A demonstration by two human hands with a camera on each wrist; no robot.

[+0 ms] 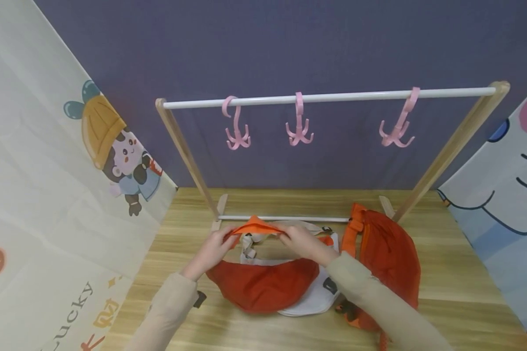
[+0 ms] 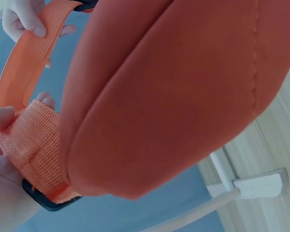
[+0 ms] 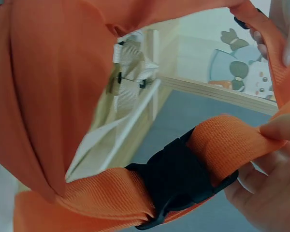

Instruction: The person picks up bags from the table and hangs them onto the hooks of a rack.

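A red-orange waist bag (image 1: 268,287) hangs by its orange strap (image 1: 254,226) between my two hands. The left hand (image 1: 212,249) pinches the strap on one side, thumb over the webbing, as the left wrist view shows. On the other side my right hand (image 1: 305,242) grips the webbing beside a fastened black buckle (image 3: 176,176). Between the hands the strap rises to a small peak. Partly hidden behind the hanging bag is a white waist bag (image 1: 312,300) with a pale strap, lying on the table.
A larger red bag (image 1: 391,258) lies at the right, partly behind my right sleeve. Beyond stands a rack with a white top rail (image 1: 347,97), wooden posts (image 1: 452,151) and a low bar (image 1: 285,218). Pink hooks (image 1: 299,122) hang from the rail. Printed cloths flank the wooden table (image 1: 456,292).
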